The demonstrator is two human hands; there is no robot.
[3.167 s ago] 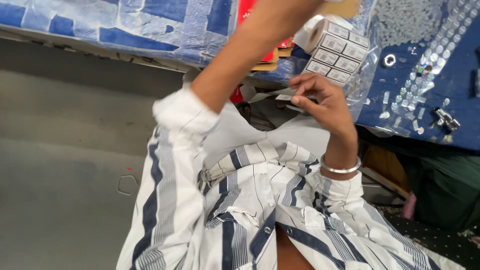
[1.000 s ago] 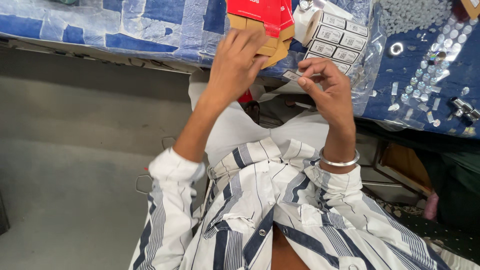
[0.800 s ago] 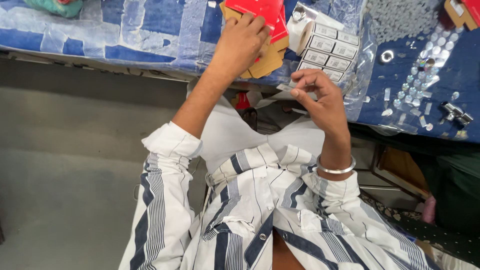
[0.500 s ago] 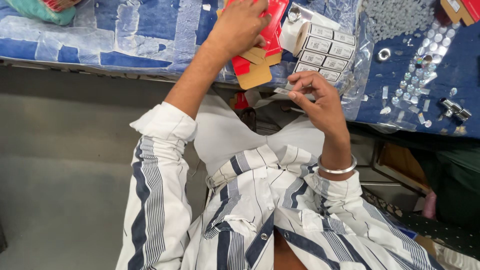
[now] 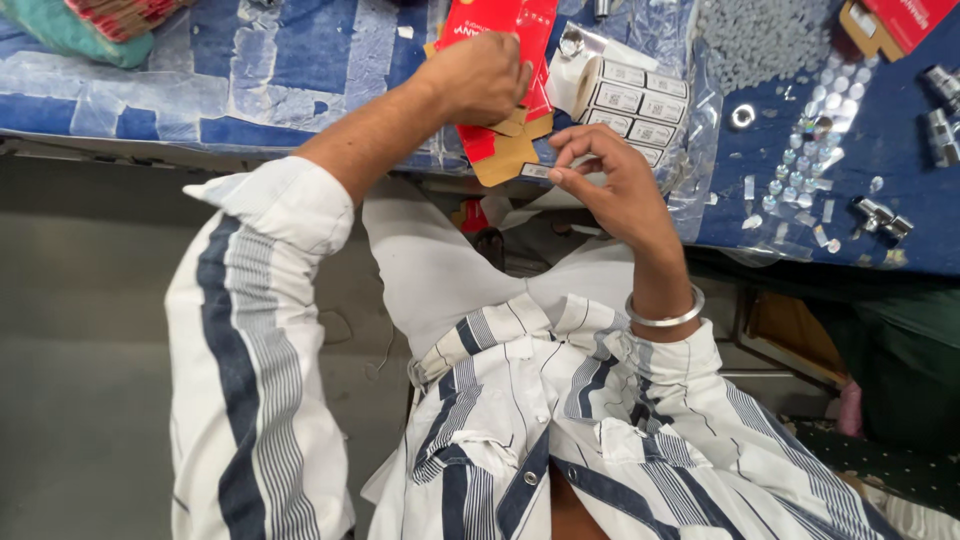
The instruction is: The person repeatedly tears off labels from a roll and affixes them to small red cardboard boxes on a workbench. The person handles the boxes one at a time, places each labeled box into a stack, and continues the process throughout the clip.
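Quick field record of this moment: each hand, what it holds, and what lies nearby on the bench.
left hand: grips flat red carton on the bench
right hand: pinches a small white sticker by the carton's brown flap
label roll: lies right of the carton
metal fittings: on blue bench cover, far right
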